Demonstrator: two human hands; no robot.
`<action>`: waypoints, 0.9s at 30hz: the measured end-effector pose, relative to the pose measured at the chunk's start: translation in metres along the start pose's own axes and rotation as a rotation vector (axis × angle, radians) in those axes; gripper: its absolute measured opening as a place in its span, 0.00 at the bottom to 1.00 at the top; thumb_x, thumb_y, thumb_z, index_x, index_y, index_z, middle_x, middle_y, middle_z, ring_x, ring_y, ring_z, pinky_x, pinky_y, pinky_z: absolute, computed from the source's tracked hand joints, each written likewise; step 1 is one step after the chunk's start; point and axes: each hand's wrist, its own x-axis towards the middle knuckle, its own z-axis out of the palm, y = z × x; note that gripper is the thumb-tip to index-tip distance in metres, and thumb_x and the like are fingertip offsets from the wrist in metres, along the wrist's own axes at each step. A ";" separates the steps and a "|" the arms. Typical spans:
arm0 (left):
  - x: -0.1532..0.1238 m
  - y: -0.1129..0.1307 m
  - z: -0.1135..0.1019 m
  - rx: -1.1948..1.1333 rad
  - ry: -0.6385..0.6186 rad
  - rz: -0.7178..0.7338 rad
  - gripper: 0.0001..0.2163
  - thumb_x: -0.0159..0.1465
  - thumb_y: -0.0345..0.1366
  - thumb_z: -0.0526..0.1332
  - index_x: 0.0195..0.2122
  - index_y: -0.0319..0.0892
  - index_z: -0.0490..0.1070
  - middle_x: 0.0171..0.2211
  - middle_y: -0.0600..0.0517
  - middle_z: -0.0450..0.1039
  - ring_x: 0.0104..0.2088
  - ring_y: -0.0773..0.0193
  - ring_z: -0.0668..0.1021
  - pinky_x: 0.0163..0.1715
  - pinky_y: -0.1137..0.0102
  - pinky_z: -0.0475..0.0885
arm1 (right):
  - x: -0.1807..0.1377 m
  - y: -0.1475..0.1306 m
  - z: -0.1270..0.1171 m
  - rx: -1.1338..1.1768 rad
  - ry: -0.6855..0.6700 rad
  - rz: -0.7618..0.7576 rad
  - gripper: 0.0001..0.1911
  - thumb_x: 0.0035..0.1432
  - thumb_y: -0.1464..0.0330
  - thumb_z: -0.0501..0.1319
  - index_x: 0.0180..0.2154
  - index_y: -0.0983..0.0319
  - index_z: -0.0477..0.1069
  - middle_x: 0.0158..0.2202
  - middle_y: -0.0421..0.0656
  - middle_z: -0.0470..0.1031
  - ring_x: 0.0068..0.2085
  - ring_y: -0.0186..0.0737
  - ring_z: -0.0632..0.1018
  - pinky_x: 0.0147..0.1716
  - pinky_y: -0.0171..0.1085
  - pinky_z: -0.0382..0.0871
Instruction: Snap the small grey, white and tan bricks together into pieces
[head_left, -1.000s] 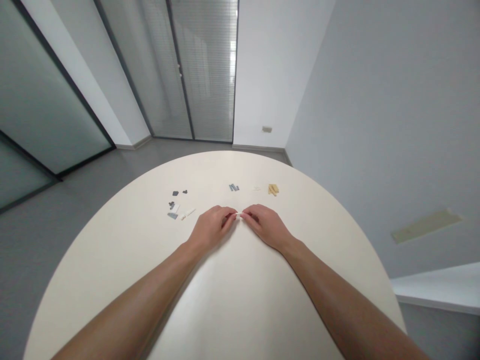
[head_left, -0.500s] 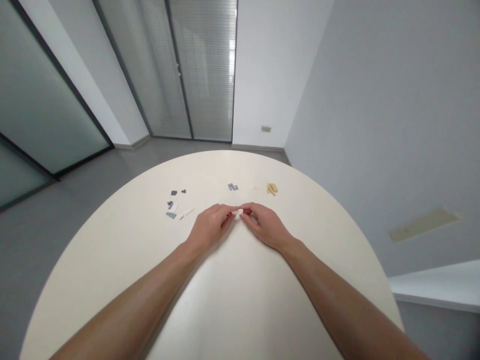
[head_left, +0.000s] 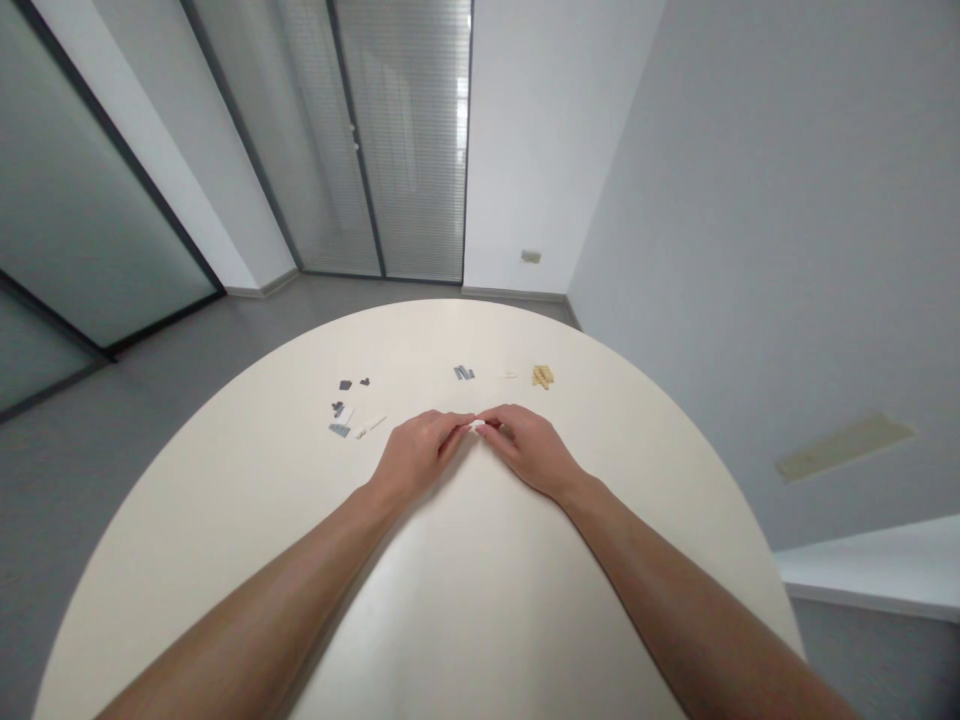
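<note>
Left scatter: at nine to ten o'clock from where our fingertips meet, we see small, angular dark grey chunks [head_left: 345, 385], a flat lighter grey piece [head_left: 339, 431] and slim white sticks [head_left: 377, 423], all on the round, smooth, cream-coloured table [head_left: 480, 600].
Left hand: our bare left hand [head_left: 417, 445] comes in from about eight o'clock, index finger and thumb pinching the near end of a small, plain white piece [head_left: 478, 423].
Two-handed pinch: we judge the step in hand to be fine fingertip handling of this one part; the next move calls, we think, for light, level pressure from both sides.
White piece: it sits at the centre of our dial, between the two hands; only a pale sliver shows, so we cannot make out its full outline.
Grey strips: short, narrow blue-grey strips [head_left: 464, 373] lie near twelve o'clock.
Right hand: our bare right hand [head_left: 529, 445] comes in from about four o'clock, thumb and index finger closed on the other end.
Far right group: thin white slivers [head_left: 509, 375] lie at one o'clock, flat tan pieces [head_left: 542, 376] at two, heaped together.
</note>
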 end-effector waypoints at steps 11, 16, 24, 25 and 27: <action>0.002 0.005 -0.002 0.025 -0.019 -0.034 0.12 0.72 0.40 0.52 0.46 0.47 0.75 0.40 0.52 0.80 0.40 0.59 0.80 0.40 0.66 0.71 | 0.000 0.000 0.001 -0.050 -0.010 -0.072 0.13 0.70 0.62 0.56 0.41 0.60 0.77 0.39 0.43 0.81 0.41 0.39 0.78 0.42 0.38 0.68; 0.002 0.008 -0.004 -0.007 -0.022 -0.072 0.11 0.72 0.41 0.53 0.45 0.47 0.74 0.38 0.53 0.80 0.38 0.60 0.79 0.38 0.68 0.71 | 0.000 -0.001 0.000 0.005 0.032 -0.061 0.09 0.69 0.63 0.59 0.42 0.59 0.76 0.39 0.42 0.80 0.41 0.39 0.78 0.44 0.38 0.68; 0.002 0.009 -0.003 -0.066 0.009 -0.110 0.09 0.71 0.38 0.54 0.46 0.47 0.72 0.40 0.53 0.80 0.39 0.61 0.80 0.38 0.67 0.70 | 0.000 0.000 0.000 0.024 0.045 -0.114 0.07 0.64 0.69 0.62 0.45 0.59 0.74 0.39 0.41 0.79 0.39 0.36 0.78 0.43 0.36 0.69; 0.002 0.010 -0.003 -0.074 0.012 -0.113 0.09 0.71 0.38 0.53 0.46 0.47 0.72 0.40 0.53 0.80 0.39 0.61 0.80 0.38 0.67 0.70 | 0.000 0.000 0.000 0.022 0.046 -0.113 0.07 0.65 0.69 0.62 0.45 0.59 0.74 0.39 0.41 0.79 0.39 0.36 0.78 0.43 0.37 0.69; 0.001 0.010 -0.004 -0.084 0.021 -0.105 0.09 0.71 0.38 0.54 0.48 0.47 0.71 0.40 0.54 0.80 0.38 0.62 0.80 0.38 0.67 0.71 | 0.000 0.000 0.000 0.020 0.055 -0.101 0.07 0.65 0.67 0.62 0.45 0.59 0.74 0.39 0.41 0.79 0.40 0.37 0.78 0.43 0.37 0.69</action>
